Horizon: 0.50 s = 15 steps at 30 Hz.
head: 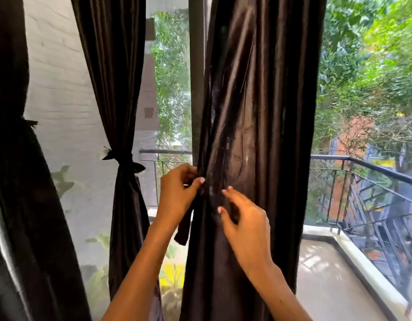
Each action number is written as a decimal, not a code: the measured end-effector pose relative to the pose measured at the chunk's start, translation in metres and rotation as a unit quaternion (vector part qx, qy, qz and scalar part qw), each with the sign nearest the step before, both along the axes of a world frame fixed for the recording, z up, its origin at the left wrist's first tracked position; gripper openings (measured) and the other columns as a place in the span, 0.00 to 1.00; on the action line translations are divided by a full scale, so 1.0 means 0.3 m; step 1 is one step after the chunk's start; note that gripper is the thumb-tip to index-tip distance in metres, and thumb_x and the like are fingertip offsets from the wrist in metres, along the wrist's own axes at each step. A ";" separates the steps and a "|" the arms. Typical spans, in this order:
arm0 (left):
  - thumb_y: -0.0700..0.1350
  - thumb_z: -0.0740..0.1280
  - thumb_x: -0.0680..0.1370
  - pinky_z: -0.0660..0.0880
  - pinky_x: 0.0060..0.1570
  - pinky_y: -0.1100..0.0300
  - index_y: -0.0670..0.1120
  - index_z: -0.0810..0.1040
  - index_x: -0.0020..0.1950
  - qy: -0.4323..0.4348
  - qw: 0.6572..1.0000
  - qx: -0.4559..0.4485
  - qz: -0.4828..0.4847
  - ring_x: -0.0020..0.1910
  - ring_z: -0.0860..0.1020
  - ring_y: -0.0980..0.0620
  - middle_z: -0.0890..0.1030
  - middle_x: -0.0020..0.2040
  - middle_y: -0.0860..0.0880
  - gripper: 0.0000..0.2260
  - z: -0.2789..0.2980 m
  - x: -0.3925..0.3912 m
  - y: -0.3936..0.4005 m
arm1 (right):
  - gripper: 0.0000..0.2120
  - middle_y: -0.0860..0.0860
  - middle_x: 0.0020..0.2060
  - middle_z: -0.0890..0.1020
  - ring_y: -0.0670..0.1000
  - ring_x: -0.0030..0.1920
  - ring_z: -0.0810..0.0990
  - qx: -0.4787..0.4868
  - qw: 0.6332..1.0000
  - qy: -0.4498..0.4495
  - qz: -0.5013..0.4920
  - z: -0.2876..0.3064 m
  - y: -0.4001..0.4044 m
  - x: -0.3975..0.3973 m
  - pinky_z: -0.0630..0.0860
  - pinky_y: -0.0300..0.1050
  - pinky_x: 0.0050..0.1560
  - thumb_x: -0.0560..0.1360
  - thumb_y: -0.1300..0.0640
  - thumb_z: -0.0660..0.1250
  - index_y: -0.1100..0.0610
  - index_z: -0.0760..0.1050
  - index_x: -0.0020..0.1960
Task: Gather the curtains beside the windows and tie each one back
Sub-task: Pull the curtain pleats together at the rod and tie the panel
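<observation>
Big windows are letting daylight in, with a balcony railing [362,163] and trees sitting beyond the glass. The left hand [177,193] is pinching a dark tie strip [184,228] against the left edge of the middle curtain [246,135]; its loose end is dangling below the grip. The right hand [244,225] is hovering at the folds, fingers spread, holding nothing. Best move, likely: bunch the folds tighter first, then pass the strip around and knot snugly. The curtain is glossy dark satin, hanging loosely gathered, not yet tied. The two curtains to its left [121,205] are sitting already tied.
</observation>
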<state>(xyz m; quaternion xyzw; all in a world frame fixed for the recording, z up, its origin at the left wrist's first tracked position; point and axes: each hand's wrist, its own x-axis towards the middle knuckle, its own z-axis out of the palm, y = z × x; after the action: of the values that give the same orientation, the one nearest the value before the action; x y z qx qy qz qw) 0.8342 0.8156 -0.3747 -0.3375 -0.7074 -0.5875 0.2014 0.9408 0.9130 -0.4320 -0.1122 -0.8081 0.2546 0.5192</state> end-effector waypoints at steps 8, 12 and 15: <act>0.36 0.73 0.71 0.78 0.43 0.63 0.55 0.79 0.37 0.052 0.992 -0.035 -0.109 0.37 0.81 0.60 0.82 0.34 0.58 0.13 -0.010 -0.130 -0.031 | 0.41 0.63 0.76 0.45 0.62 0.76 0.45 -0.100 0.979 0.058 -0.169 0.015 -0.017 -0.194 0.47 0.65 0.71 0.75 0.38 0.63 0.53 0.48 0.78; 0.34 0.71 0.72 0.77 0.45 0.67 0.52 0.78 0.38 0.038 0.987 -0.009 -0.156 0.39 0.81 0.61 0.83 0.35 0.57 0.12 -0.026 -0.158 -0.012 | 0.49 0.63 0.76 0.43 0.61 0.76 0.42 -0.110 0.959 0.121 -0.232 0.018 0.038 -0.221 0.46 0.67 0.70 0.70 0.34 0.65 0.56 0.44 0.78; 0.33 0.71 0.73 0.76 0.45 0.71 0.54 0.78 0.39 0.004 0.979 0.000 -0.202 0.39 0.81 0.65 0.82 0.34 0.62 0.14 -0.035 -0.169 -0.002 | 0.50 0.57 0.76 0.57 0.52 0.76 0.57 -0.150 0.976 0.134 -0.086 0.008 0.058 -0.221 0.57 0.53 0.74 0.68 0.37 0.70 0.53 0.45 0.78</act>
<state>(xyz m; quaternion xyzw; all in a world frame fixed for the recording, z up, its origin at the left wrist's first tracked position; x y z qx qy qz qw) 0.7835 0.8151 -0.3853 -0.4761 -0.6233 -0.6150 0.0815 0.8744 0.9305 -0.4294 -0.2229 -0.6707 0.3404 0.6202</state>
